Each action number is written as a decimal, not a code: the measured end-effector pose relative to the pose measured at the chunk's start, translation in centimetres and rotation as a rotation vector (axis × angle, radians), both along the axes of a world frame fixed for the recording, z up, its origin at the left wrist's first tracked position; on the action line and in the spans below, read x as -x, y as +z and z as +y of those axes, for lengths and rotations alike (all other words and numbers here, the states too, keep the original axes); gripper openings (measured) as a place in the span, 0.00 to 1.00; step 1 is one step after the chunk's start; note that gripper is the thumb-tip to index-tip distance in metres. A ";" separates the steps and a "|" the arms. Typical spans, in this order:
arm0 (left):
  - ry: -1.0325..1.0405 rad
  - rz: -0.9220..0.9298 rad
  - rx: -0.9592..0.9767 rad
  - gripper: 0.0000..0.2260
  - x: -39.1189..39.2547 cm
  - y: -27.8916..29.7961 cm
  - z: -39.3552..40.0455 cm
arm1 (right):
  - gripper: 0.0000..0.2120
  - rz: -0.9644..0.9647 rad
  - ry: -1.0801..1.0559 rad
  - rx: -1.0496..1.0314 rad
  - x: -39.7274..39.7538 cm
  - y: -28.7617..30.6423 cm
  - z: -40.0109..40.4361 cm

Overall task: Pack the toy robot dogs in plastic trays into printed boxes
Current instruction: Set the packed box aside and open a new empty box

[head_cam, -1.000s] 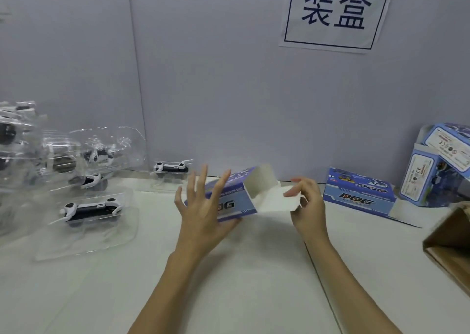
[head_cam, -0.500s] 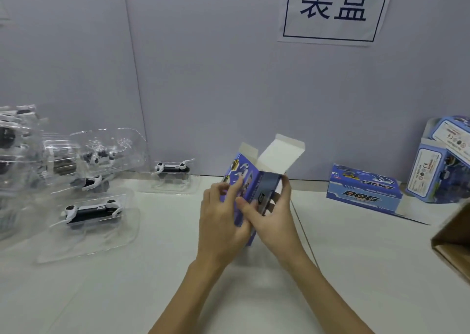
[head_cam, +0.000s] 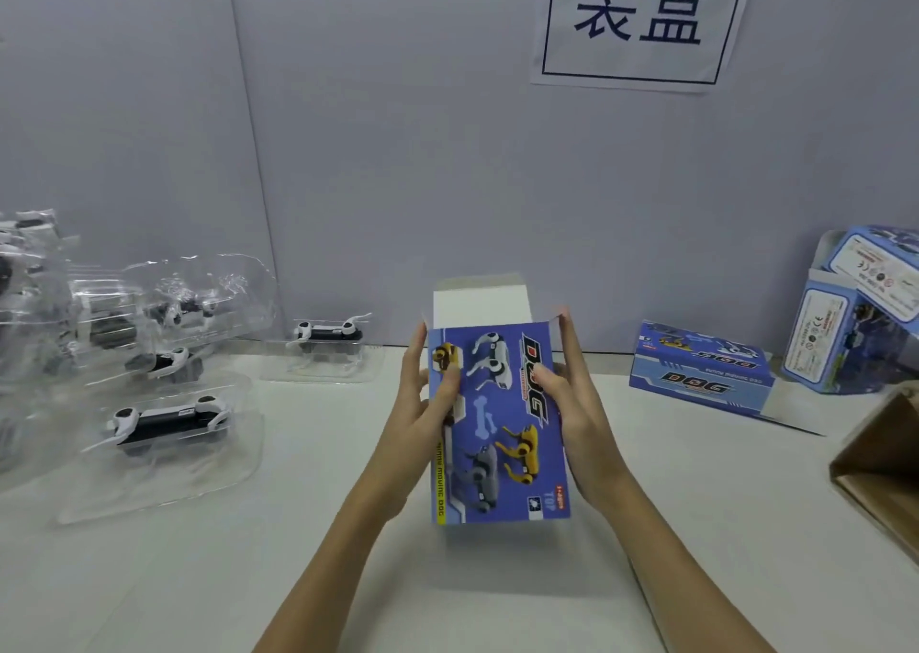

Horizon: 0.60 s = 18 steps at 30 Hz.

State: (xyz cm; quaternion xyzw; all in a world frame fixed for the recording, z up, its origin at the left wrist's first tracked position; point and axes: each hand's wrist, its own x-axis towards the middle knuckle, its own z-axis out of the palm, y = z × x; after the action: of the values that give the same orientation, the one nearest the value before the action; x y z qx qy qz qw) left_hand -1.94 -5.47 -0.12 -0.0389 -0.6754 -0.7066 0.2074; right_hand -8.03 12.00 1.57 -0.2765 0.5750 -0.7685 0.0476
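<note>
Both forearms are bare, no sleeves reaching left hand (head_cam: 422, 403) or right hand (head_cam: 577, 413).

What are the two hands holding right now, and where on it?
Both hold the blue printed cardboard box: left hand grips its left edge, thumb on the front; right hand grips its right edge. White top flap open.

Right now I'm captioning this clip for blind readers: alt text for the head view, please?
Two hands, left hand and right hand, hold a blue printed box upright above a white table, top flap open. Toy robot dogs in clear trays lie left.
</note>
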 end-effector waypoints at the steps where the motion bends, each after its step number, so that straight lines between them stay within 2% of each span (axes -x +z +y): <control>1: -0.008 0.024 -0.059 0.28 0.0 0.0 0.1 | 0.33 0.016 0.006 -0.008 -0.2 0.0 -0.3; 3: -0.038 0.062 -0.122 0.29 0.1 0.1 -0.2 | 0.33 0.058 0.011 -0.023 -0.5 -0.1 -0.6; 6: -0.087 0.075 -0.055 0.32 0.0 0.1 -0.8 | 0.29 0.158 -0.045 -0.083 -0.7 0.0 -0.9; 10: -0.102 0.090 -0.008 0.28 -0.4 -0.1 -0.7 | 0.10 0.255 -0.153 -0.116 -0.7 0.0 -0.6; 11: -0.107 0.101 -0.007 0.26 -0.6 0.1 -0.4 | 0.10 0.252 -0.165 -0.106 -0.9 0.2 -0.6; 13: -0.072 0.117 -0.038 0.20 -1.1 0.7 0.3 | 0.19 0.246 -0.224 -0.102 -1.3 0.4 -0.8; 15: 0.022 0.124 -0.067 0.22 -1.3 1.5 0.8 | 0.24 0.248 -0.306 -0.085 -1.8 0.5 -1.1; 16: 0.079 0.133 -0.069 0.22 -1.3 1.8 0.9 | 0.23 0.254 -0.343 -0.079 -2.1 0.5 -1.3; 18: 0.130 0.172 -0.078 0.17 -1.3 2.1 0.8 | 0.15 0.270 -0.384 -0.054 -2.3 0.3 -1.6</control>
State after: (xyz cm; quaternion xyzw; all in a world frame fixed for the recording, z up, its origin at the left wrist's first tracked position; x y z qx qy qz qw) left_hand -0.68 -4.66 1.98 -0.0475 -0.6282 -0.7115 0.3112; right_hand -5.69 10.36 1.90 -0.2607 0.6384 -0.7041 -0.1694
